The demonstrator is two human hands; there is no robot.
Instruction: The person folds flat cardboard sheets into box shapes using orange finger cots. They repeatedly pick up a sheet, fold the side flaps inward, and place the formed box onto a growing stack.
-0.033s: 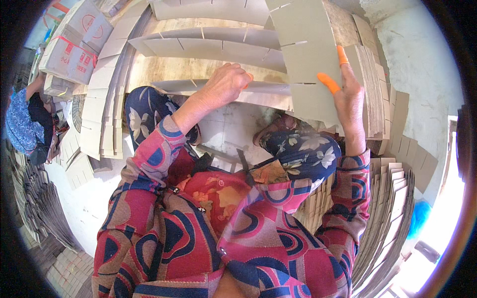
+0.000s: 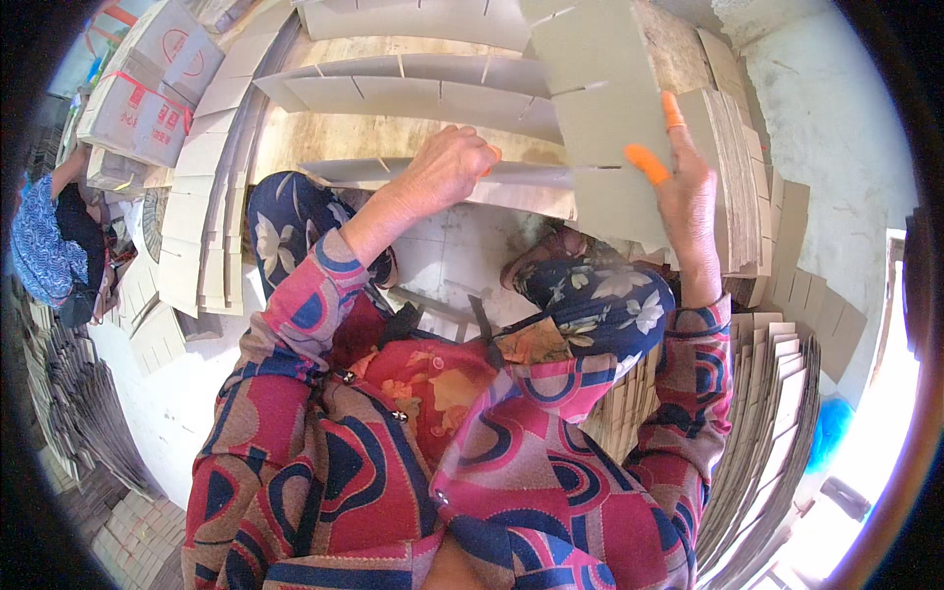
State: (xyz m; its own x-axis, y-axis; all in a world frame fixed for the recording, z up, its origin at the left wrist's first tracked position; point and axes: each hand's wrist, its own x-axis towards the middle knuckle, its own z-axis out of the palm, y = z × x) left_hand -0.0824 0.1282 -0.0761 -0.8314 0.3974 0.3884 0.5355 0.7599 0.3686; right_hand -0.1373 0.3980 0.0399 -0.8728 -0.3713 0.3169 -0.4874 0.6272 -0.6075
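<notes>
Nothing has moved since the earlier frame: we see the slotted cardboard strip (image 2: 605, 128) still upright in our right hand (image 2: 688, 192), whose fingers, two capped in orange, are pressed flat against its face, over the near long strip (image 2: 442, 177). Our left hand (image 2: 442, 172) stays curled closed over that long strip's top edge, steadying it. Two more long slotted strips (image 2: 413, 93) stand parallel behind on the wooden bench (image 2: 324, 138), with cardboard stacks (image 2: 767, 393) at our right. If the slots miss each other, we judge the thin board could buckle or tear; a loose left grip could let the standing strip tip.
</notes>
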